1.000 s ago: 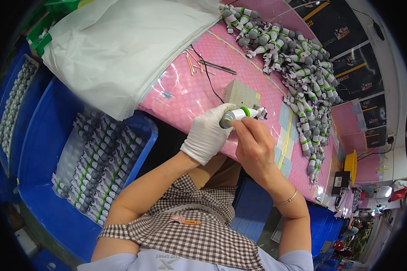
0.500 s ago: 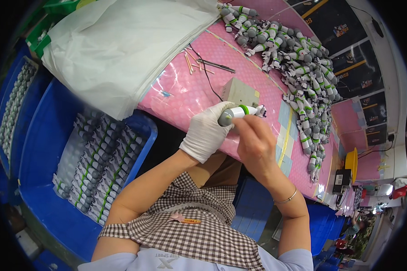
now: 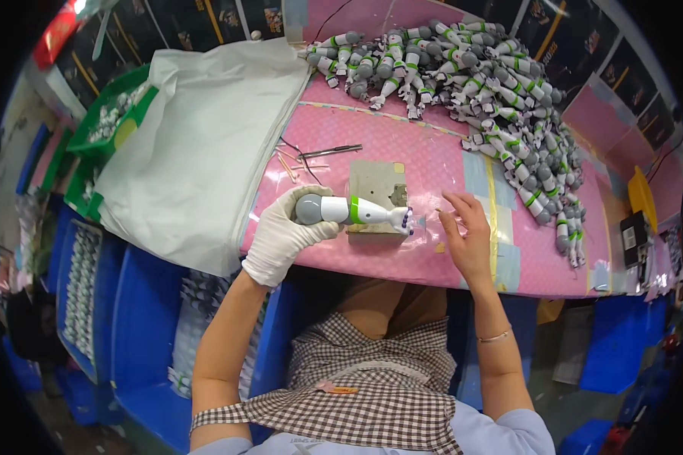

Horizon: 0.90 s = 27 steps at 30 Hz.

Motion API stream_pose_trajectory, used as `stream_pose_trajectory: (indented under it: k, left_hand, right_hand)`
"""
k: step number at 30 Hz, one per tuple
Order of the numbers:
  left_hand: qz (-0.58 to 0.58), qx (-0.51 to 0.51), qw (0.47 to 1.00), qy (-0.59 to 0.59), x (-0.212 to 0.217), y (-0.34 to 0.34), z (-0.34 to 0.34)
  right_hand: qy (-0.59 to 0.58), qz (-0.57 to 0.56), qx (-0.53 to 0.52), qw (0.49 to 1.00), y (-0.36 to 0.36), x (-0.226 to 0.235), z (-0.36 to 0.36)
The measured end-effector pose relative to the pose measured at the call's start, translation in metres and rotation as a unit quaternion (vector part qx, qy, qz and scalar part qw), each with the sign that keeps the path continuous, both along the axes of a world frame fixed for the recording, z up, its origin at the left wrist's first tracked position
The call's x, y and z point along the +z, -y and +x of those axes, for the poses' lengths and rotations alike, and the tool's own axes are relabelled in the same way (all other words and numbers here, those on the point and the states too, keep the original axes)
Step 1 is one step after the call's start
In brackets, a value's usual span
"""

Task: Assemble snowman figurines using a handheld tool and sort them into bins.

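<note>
My left hand [image 3: 277, 236], in a white glove, grips a toy arm [image 3: 368, 212] by its grey ball shoulder end. The toy arm lies level, pointing right; it is white with a grey elbow, a green band and a small hand with purple fingertips. It is held over the near part of a grey block [image 3: 366, 180] on the pink-covered table [image 3: 425, 163]. To the right of the toy's fingertips is my bare right hand [image 3: 469, 239], fingers apart and holding nothing.
Many similar toy arms lie heaped in a pile [image 3: 478, 83] along the far right. Tweezers [image 3: 332, 151], cotton swabs [image 3: 287, 168] and a black cord lie beyond my left hand. A white sheet [image 3: 190, 144] covers the left side. Below it stands a blue bin [image 3: 148, 303] with layered parts.
The toy arm has turned from slanting to level, and my left hand has shifted left with it. My right hand has come away from the toy and opened. The whole view has swung round.
</note>
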State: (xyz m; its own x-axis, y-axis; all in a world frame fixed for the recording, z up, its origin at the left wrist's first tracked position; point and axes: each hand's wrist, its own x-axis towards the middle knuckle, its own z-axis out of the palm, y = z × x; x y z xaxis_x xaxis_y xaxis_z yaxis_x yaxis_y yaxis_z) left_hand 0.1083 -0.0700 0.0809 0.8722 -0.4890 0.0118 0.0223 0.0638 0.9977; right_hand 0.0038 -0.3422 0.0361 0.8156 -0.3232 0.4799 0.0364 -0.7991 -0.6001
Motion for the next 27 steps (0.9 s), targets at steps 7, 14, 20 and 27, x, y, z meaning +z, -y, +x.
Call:
stream_pose_trajectory:
  k: [7,14,20,27]
  left_hand:
    - [0.077,-0.129,0.98,0.133,0.045,0.021,0.012]
    - [-0.045,0.064,0.996,0.042,0.028,0.027,-0.003]
    - [-0.357,-0.12,0.834,-0.405,-0.018,0.049,-0.028]
    - [-0.297,-0.171,0.808,-0.479,-0.022,0.051,-0.049]
  right_hand:
    - [-0.001,0.553,0.435,0.71,-0.042,0.006,-0.017]
    - [0.167,0.091,0.287,0.939,-0.053,0.02,-0.021]
    - [0.069,0.125,0.319,0.937,-0.056,0.036,-0.031]
    - [-0.033,0.638,0.134,0.757,-0.016,0.02,0.014]
